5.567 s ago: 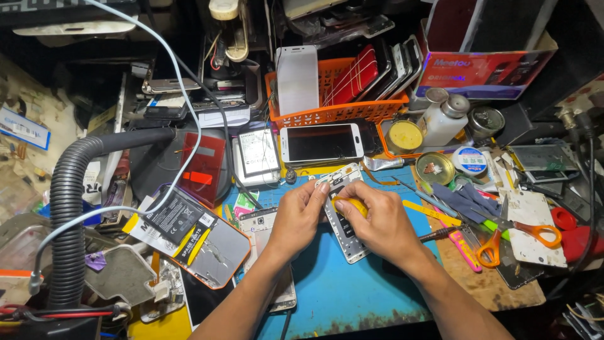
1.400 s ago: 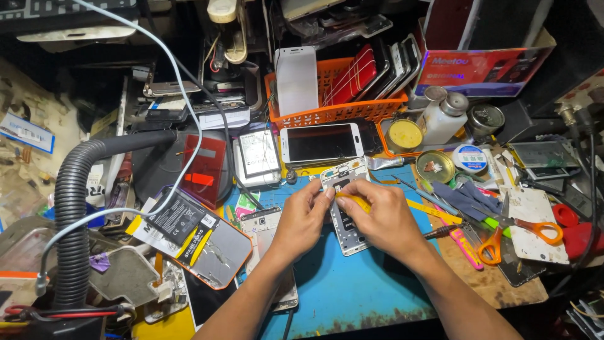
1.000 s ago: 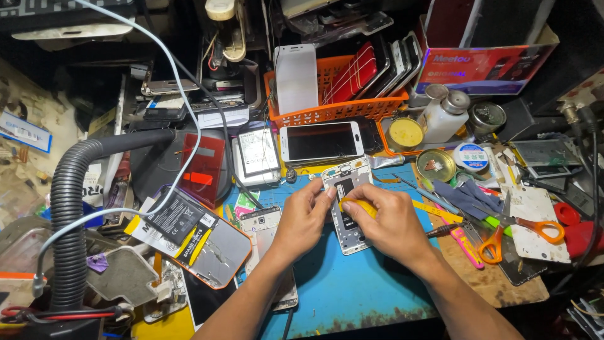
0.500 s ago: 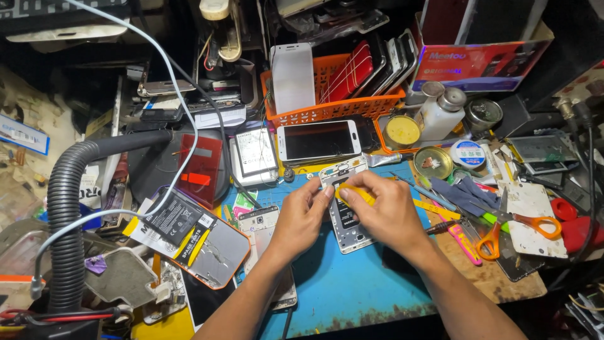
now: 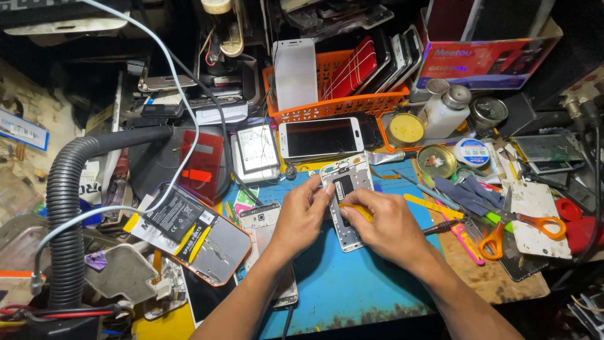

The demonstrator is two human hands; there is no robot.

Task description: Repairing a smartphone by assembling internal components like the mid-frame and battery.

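An opened white phone frame (image 5: 347, 181) lies on the blue work mat (image 5: 352, 283), its inner side up. My left hand (image 5: 301, 217) pinches the frame's left edge with thumb and fingertips. My right hand (image 5: 385, 225) rests over the frame's right side and grips a yellow-handled tool (image 5: 353, 208) whose tip is hidden under the fingers. The lower part of the frame (image 5: 350, 239) shows between both hands.
A white phone (image 5: 319, 138) lies beyond the frame, in front of an orange basket (image 5: 333, 107) of phones. Orange-handled scissors (image 5: 522, 228), tweezers and tins crowd the right. A grey ribbed hose (image 5: 66, 214), a battery (image 5: 175, 217) and loose phone parts fill the left.
Both hands have stayed on the phone frame; the fingers shifted slightly along it and the view moved a little. The frame has kept its place on the mat.
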